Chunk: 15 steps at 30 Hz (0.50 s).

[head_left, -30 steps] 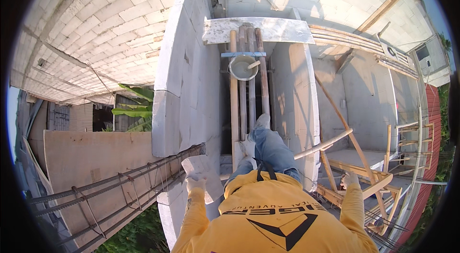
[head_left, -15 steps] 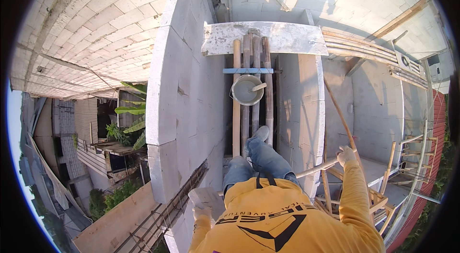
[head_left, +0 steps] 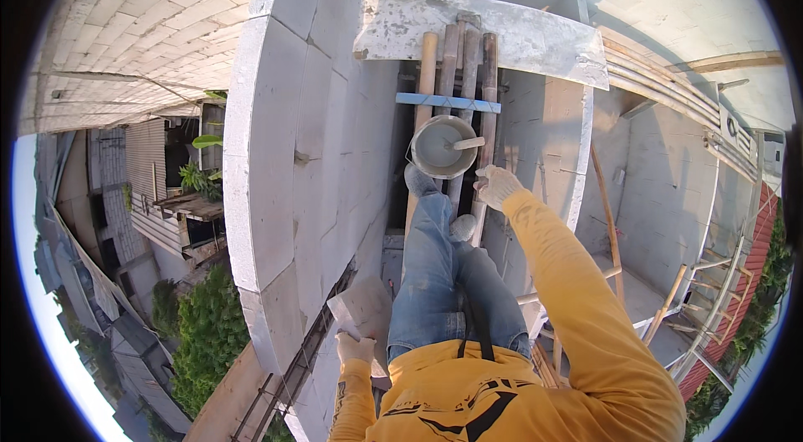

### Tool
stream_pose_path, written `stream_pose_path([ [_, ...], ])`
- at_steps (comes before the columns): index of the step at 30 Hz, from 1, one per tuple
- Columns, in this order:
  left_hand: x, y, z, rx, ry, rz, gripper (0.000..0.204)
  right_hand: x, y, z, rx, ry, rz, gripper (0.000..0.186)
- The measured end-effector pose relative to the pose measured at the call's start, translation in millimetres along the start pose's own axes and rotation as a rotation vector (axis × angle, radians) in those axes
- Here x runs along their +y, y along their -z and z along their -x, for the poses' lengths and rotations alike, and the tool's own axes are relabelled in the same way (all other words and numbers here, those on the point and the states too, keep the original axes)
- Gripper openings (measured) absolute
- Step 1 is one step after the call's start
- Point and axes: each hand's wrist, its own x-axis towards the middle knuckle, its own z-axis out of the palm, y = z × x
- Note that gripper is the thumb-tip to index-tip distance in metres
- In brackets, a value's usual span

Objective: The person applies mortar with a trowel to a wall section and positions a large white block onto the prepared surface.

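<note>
My left hand (head_left: 355,347), in a pale glove, grips the edge of a light grey block (head_left: 365,310) beside my left thigh. My right hand (head_left: 499,184), also gloved, reaches forward over the bamboo poles with its fingers apart and slightly bent. It is just to the right of a bucket (head_left: 435,156) of grey wet mix, apart from it. A wooden-handled tool (head_left: 468,143) leans in the bucket, its handle pointing toward the right; its working end is sunk in the mix. The bucket rests on bamboo poles (head_left: 471,66), and my feet are close to it.
A tall block wall (head_left: 288,149) rises at my left, another wall (head_left: 552,132) at my right. A whitish board (head_left: 485,32) and a blue strip (head_left: 447,102) cross the poles. Dark gaps show beside the poles. Rebar (head_left: 293,379) lies at lower left, a wooden bar (head_left: 609,272) at right.
My right hand has left the wooden bar at the right and moved forward and left to beside the bucket. One foot has stepped forward to the bucket. My left hand still grips the block.
</note>
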Motion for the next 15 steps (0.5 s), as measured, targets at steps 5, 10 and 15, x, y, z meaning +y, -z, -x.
stream_pose_path([
  [5,19.9,-18.4,-23.0,0.025,0.044,-0.004,0.063,-30.3,-97.3,-96.6,-0.196,0.016,-0.168,0.045],
  [10,6.4,-40.3,-41.3,0.024,0.08,0.125,0.063,-69.2,-147.6,-180.1,-0.24,0.001,-0.076,0.046],
  [15,53.8,-52.1,-61.5,-0.062,0.065,0.114,0.064,6.1,-227.9,-269.3,-0.214,0.109,0.031,0.039],
])
